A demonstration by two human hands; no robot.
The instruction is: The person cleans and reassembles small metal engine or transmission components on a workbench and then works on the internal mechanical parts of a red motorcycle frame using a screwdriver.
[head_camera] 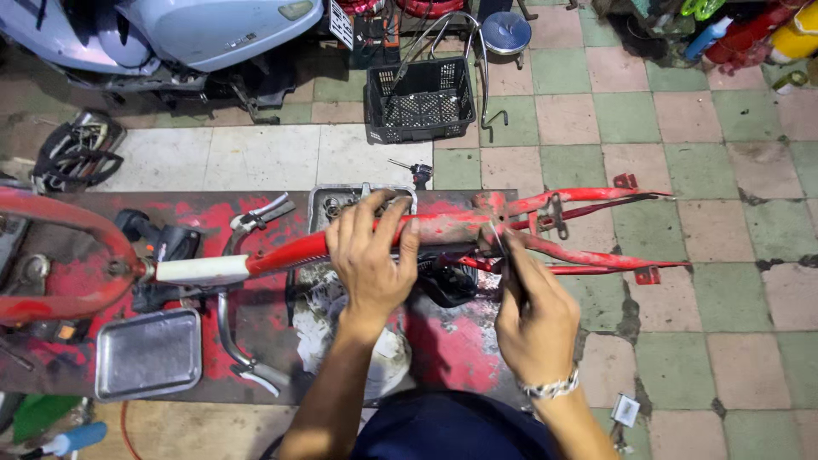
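A worn red bicycle frame (443,228) lies flat across the paint-stained workbench, rear stays pointing right.

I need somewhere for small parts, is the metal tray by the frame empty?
Empty: the tray shows only bare metal inside, left of the left hand.

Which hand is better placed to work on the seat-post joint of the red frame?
Right. The right hand already holds a thin tool at that joint of the red frame, while the left hand grips the top tube, steadying it.
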